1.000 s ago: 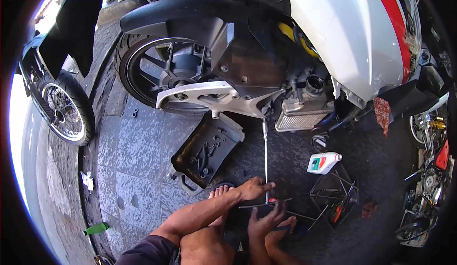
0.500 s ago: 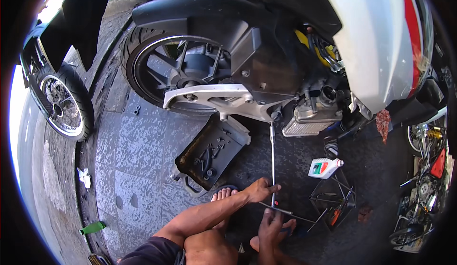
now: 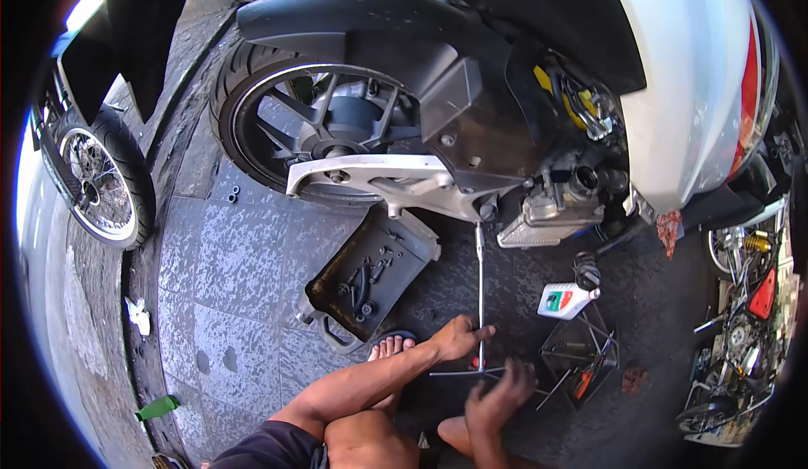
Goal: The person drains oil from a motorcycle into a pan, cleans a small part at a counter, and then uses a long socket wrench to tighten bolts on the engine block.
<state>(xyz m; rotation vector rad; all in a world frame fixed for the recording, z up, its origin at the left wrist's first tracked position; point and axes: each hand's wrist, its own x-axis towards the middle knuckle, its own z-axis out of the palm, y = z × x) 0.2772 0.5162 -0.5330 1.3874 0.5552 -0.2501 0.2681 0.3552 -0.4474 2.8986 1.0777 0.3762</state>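
The left hand (image 3: 459,338) is gripping the T-handle wrench (image 3: 481,279), which is pointing to twelve o'clock. At the left hand's five o'clock, the blurred right hand (image 3: 500,397) is hanging wide.

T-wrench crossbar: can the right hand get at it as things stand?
Probably yes: the right hand, blurred, looks open near the crossbar; the left hand grips the shaft, leaving the crossbar free.

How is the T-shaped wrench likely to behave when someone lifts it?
The T-shaped wrench is probably stiff, since it looks straight, shiny and metallic. Being long and thin, it may swing or tip if lifted from one end.
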